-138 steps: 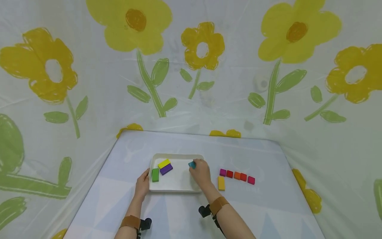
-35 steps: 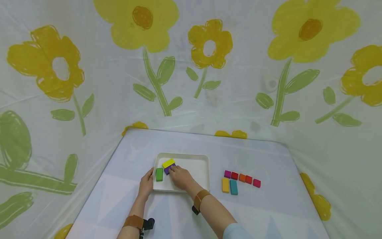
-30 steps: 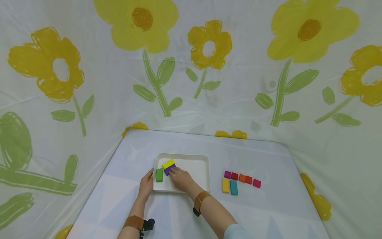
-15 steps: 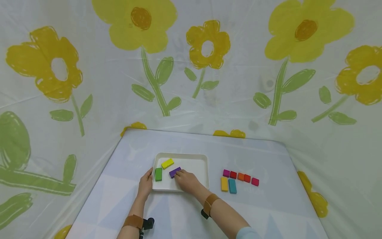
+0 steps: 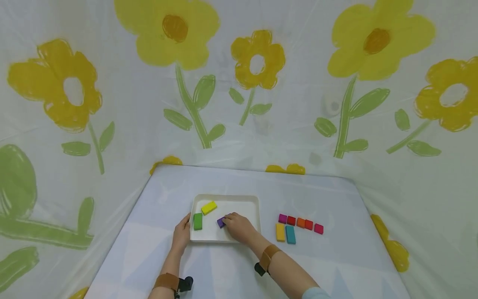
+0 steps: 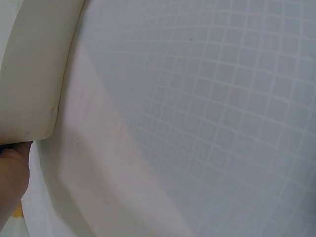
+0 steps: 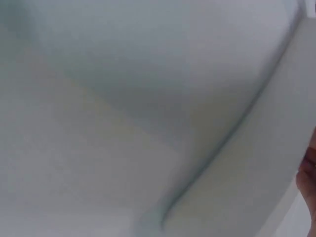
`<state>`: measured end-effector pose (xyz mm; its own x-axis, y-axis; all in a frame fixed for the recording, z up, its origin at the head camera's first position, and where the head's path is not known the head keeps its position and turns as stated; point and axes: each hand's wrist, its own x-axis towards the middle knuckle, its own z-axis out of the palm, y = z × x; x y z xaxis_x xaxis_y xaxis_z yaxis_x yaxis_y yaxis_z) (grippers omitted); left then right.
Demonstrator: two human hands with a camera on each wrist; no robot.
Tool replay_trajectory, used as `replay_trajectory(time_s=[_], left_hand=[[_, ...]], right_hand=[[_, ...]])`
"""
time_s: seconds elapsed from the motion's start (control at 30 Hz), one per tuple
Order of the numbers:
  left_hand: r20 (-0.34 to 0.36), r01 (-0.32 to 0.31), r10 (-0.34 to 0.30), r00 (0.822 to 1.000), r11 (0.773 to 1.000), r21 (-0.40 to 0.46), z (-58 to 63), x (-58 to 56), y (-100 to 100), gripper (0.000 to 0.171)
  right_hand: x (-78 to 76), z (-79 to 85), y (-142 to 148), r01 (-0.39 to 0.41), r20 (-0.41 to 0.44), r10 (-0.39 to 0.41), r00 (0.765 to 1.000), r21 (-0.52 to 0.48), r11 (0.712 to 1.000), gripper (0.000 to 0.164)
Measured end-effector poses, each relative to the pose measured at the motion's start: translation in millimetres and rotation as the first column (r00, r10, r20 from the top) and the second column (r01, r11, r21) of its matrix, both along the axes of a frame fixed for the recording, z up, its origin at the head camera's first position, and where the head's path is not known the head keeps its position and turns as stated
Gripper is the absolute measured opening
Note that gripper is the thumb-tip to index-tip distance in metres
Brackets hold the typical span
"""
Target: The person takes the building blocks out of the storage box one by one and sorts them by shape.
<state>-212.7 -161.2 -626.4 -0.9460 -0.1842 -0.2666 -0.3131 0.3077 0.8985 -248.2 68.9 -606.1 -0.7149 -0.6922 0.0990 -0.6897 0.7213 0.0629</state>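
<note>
A shallow white tray [image 5: 242, 201] lies on the cloth-covered table in the head view. At its left wall my left hand [image 5: 181, 234] holds the side; in the left wrist view that hand [image 6: 12, 177] shows only partly, beyond the tray's corner. My right hand [image 5: 239, 227] reaches over the front rim and pinches a purple block [image 5: 221, 223], whose right part the fingers cover. Left of it in the tray lie a yellow block [image 5: 209, 207], set at a slant, and a green block [image 5: 198, 221], standing lengthwise. The right wrist view shows mostly the tray's blurred wall [image 7: 247, 173].
Right of the tray, a row of small magenta, red and orange blocks [image 5: 301, 222] runs along the table. In front of the row lie an amber block [image 5: 280, 232] and a teal block [image 5: 290, 234], side by side. A flower-printed curtain [image 5: 284, 124] surrounds the table.
The teal block went from the tray to the table beside the amber one. My right hand has since drawn the purple block rightward, away from the yellow one. My left hand stays at the tray.
</note>
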Motion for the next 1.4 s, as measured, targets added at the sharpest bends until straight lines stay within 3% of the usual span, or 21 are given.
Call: replay_trajectory(time_s=[0.37,0.6,1.07,1.4], left_hand=[[-0.024,-0.004,0.003,1.0,0.999,-0.035,-4.2,0.3,2,0.047],[-0.014,0.0,-0.001,1.0,1.0,-0.028,-3.4,0.4,1,0.048],[-0.023,0.001,-0.002,1.0,1.0,-0.03,-2.7,-1.2,0,0.048],[-0.008,-0.003,0.002,1.0,1.0,-0.024,-4.7,-2.2,0,0.048]], right_hand=[[-22.9,-3.1,-11,-0.015,0.184,0.021,0.983,-0.031,0.999,0.032],[-21.5,-9.0,-16,-0.009,0.187,0.013,0.982,-0.024,1.0,0.03],[-17.7,-5.2,-15,0.047,0.173,-0.042,0.984,-0.026,0.999,0.017],[-10.1,-0.9,-27,0.218,0.209,-0.202,0.957,-0.055,0.974,0.011]])
